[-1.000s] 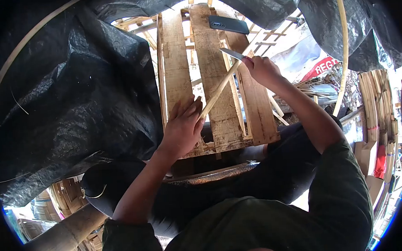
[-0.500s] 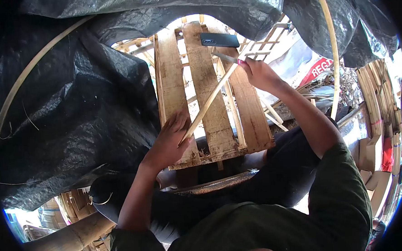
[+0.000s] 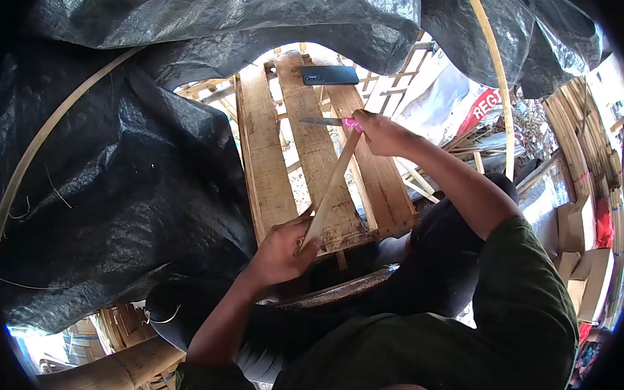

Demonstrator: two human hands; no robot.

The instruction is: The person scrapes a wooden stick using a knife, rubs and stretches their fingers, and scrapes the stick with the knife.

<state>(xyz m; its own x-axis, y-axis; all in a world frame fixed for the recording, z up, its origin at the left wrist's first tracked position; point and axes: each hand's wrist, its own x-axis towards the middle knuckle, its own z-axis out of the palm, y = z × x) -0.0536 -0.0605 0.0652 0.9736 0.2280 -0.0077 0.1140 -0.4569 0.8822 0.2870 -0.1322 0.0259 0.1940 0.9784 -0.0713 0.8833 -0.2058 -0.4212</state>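
Note:
My left hand (image 3: 283, 253) is closed around the lower end of a pale bamboo strip (image 3: 334, 183), which slants up and away to the right. Its far end meets my right hand (image 3: 381, 133); whether those fingers also pinch the strip is unclear. In that right hand is a knife (image 3: 314, 121) with a pink patch at its handle, the blade pointing left above the boards. Both hands are over a bench of rough wooden planks (image 3: 265, 148).
A dark phone (image 3: 329, 75) lies at the bench's far end. Black plastic sheeting (image 3: 113, 177) hangs at the left and overhead, with a curved bamboo pole (image 3: 491, 51) at the right. Bundled bamboo strips (image 3: 578, 138) and cardboard pieces (image 3: 590, 279) stand on the right.
My right hand has come nearer, and the knife blade now points left instead of lying across the strip's far part. My left hand has drawn the strip slightly toward my body.

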